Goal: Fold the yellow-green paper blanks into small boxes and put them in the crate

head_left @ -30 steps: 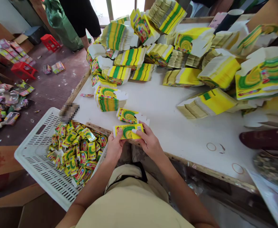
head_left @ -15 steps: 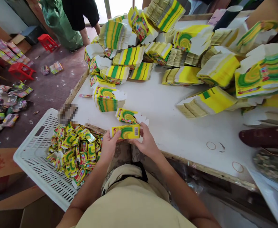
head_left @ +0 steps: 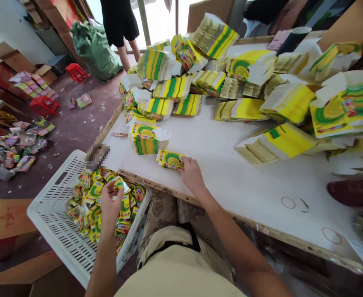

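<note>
Over the white plastic basket (head_left: 49, 208), my left hand (head_left: 110, 200) has its fingers apart and holds nothing. Below it lies a heap of small filled yellow-and-green packs (head_left: 94, 189). On the white table (head_left: 212, 140), my right hand (head_left: 192, 173) pinches the right end of a flat yellow-and-green carton (head_left: 169, 159); its fingertips partly cover that end. Just behind stands a bundle of folded cartons (head_left: 147, 138), apart from the hand.
Stacks of carton blanks (head_left: 175, 88) line the back of the table. Rubber bands (head_left: 288, 202) and a dark red mug (head_left: 351, 193) are at the right. On the floor at left are red stools (head_left: 45, 106) and loose packets (head_left: 23, 140). A person (head_left: 119, 24) stands behind.
My left hand has moved left from the table edge to above the basket, letting go of the yellow carton it held. My right hand has shifted to the flat carton on the table.
</note>
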Action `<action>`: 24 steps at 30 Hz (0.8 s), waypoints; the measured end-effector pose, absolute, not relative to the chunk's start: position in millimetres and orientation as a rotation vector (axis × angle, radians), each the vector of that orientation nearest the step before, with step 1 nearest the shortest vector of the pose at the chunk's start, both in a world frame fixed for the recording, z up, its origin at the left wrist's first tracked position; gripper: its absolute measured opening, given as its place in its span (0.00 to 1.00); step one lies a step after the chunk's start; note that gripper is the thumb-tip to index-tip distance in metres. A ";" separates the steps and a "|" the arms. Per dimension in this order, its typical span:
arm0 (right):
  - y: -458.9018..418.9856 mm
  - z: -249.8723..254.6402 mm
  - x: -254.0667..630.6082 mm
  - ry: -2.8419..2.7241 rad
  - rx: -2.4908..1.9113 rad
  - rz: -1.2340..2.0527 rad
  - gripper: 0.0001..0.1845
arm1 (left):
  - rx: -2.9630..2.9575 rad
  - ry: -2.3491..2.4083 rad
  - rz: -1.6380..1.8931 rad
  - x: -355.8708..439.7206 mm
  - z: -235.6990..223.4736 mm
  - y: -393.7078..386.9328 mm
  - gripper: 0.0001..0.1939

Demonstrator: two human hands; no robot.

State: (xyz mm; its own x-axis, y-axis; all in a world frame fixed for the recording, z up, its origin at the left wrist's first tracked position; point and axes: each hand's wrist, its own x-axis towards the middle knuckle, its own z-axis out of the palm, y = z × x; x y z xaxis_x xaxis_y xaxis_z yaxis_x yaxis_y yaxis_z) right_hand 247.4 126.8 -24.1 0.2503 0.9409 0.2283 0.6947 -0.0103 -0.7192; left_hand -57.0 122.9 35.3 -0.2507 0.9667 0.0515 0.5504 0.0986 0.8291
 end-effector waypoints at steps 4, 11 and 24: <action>119.1 -17.9 245.9 -1.392 -1.633 0.441 0.18 | 1.227 1.391 1.100 17.0 10.8 123.3 0.28; 80.4 15.4 223.7 -1.098 -1.249 1.014 0.22 | 0.816 0.790 1.193 92.0 29.9 118.3 0.29; 64.4 12.6 197.9 -0.746 -1.003 1.428 0.33 | 0.699 0.867 1.431 108.1 37.8 116.3 0.20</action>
